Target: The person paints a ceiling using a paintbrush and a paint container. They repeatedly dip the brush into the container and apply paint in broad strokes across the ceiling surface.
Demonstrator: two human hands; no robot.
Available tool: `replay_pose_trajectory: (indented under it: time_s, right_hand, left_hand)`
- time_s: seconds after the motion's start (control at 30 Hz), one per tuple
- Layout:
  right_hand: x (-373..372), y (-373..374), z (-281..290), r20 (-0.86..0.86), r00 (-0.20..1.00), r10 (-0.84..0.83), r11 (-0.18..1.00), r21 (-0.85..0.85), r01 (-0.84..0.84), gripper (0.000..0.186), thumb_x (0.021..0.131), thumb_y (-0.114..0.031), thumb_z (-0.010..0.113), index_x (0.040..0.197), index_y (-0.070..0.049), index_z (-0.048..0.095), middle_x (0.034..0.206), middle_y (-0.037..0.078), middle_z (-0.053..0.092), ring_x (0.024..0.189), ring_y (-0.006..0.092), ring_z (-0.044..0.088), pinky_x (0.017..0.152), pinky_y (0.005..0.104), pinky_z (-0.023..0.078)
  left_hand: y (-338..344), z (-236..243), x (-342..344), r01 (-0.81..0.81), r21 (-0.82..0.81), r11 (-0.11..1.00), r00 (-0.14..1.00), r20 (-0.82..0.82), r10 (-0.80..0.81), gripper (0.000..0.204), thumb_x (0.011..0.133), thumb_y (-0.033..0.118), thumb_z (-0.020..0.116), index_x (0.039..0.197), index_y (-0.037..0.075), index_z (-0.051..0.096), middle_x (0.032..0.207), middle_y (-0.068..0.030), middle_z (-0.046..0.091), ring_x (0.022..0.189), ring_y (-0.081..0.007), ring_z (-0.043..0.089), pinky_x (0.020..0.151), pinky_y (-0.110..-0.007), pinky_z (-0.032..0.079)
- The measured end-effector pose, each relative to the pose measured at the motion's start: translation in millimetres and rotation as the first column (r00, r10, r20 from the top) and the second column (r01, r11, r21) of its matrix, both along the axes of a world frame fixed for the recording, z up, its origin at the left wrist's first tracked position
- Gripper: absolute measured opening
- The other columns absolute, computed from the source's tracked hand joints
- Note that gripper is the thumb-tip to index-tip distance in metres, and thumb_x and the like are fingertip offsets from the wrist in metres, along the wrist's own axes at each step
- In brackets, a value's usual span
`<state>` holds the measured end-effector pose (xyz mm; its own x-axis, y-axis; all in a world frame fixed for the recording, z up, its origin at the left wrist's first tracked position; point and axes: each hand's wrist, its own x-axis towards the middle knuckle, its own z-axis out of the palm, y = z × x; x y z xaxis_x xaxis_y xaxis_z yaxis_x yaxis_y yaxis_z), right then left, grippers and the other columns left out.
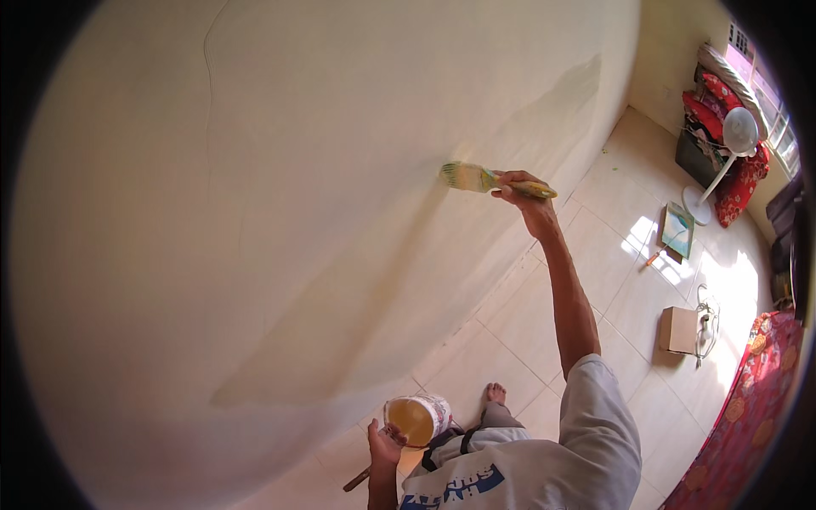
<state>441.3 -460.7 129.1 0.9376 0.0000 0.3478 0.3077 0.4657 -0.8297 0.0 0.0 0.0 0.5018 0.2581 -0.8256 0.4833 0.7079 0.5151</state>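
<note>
My right hand [522,194] is closed around the handle of a wide paintbrush [466,177], raised in front of the pale wall [280,195]. The brush's bristles are smeared with pale yellow and green and point left; whether they touch the wall is hard to tell. A darker damp-looking band slants across the wall below it. Low in the view, my left hand [388,444] grips the rim of a small white bucket [439,411] that holds yellowish liquid. A wooden handle [357,479] sticks out beneath that hand; its other end is hidden.
Pale floor tiles [518,331] run along the wall. To the right are a cardboard box [678,330] with a cable, a flat paint-stained board [677,231], a white pedestal fan [739,132], piled red cushions [739,187] and a red patterned cloth [739,416].
</note>
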Motion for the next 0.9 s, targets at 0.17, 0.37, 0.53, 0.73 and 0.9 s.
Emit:
replay_pose_trajectory:
  time_s: [0.17, 0.37, 0.53, 0.73, 0.9]
  right_hand:
    - [23.4, -33.3, -7.1, -0.003, 0.965, -0.262, 0.958, 0.117, 0.261, 0.028, 0.093, -0.017, 0.075, 0.116, -0.002, 0.069, 0.126, 0.014, 0.066, 0.115, 0.0229, 0.064, 0.1, 0.0397, 0.055]
    - [-7.5, -7.2, 23.4, 0.229, 0.826, -0.515, 0.821, -0.146, 0.552, 0.022, 0.091, 0.006, 0.07, 0.109, -0.006, 0.073, 0.127, 0.01, 0.066, 0.115, 0.0184, 0.062, 0.096, 0.0294, 0.05]
    - [-73.3, 81.7, 42.0, 0.433, 0.787, -0.439, 0.758, -0.293, 0.583, 0.022, 0.088, 0.008, 0.072, 0.103, -0.008, 0.073, 0.123, 0.011, 0.066, 0.097, 0.0208, 0.07, 0.072, 0.0323, 0.056]
    - [-83.8, 58.0, 51.6, 0.254, 0.953, -0.166, 0.942, -0.246, 0.229, 0.023, 0.086, 0.009, 0.072, 0.104, -0.005, 0.073, 0.121, 0.01, 0.07, 0.108, 0.02, 0.067, 0.085, 0.0319, 0.054]
    - [-7.6, -26.4, 35.4, 0.13, 0.925, -0.357, 0.902, -0.209, 0.377, 0.019, 0.093, -0.008, 0.073, 0.111, -0.003, 0.074, 0.12, 0.007, 0.072, 0.109, 0.0135, 0.064, 0.096, 0.0279, 0.051]
  left_hand:
    - [-4.6, 0.0, 1.5, -0.044, 0.003, 0.999, 0.998, -0.033, 0.044, 0.053, 0.094, 0.062, 0.052, 0.09, 0.01, 0.06, 0.074, -0.0063, 0.064, 0.065, -0.0244, 0.062, 0.066, -0.04, 0.051]
    - [-46.5, -23.8, 4.4, -0.051, -0.082, 0.995, 0.998, -0.029, 0.049, 0.053, 0.094, 0.062, 0.053, 0.091, 0.009, 0.06, 0.074, -0.007, 0.064, 0.065, -0.0251, 0.062, 0.066, -0.04, 0.051]
    - [-38.8, -17.7, 1.6, -0.037, -0.063, 0.997, 0.999, -0.03, 0.035, 0.054, 0.094, 0.062, 0.054, 0.091, 0.008, 0.061, 0.075, -0.0069, 0.064, 0.065, -0.0248, 0.062, 0.066, -0.039, 0.052]
    - [-43.7, -20.4, 1.3, -0.066, -0.079, 0.995, 0.997, -0.045, 0.063, 0.055, 0.093, 0.062, 0.054, 0.091, 0.008, 0.061, 0.074, -0.0063, 0.064, 0.066, -0.0243, 0.062, 0.065, -0.039, 0.053]
    - [-38.5, -26.4, -5.3, -0.047, -0.084, 0.995, 0.998, -0.043, 0.043, 0.054, 0.094, 0.062, 0.054, 0.091, 0.008, 0.061, 0.074, -0.0063, 0.064, 0.066, -0.0247, 0.063, 0.066, -0.04, 0.053]
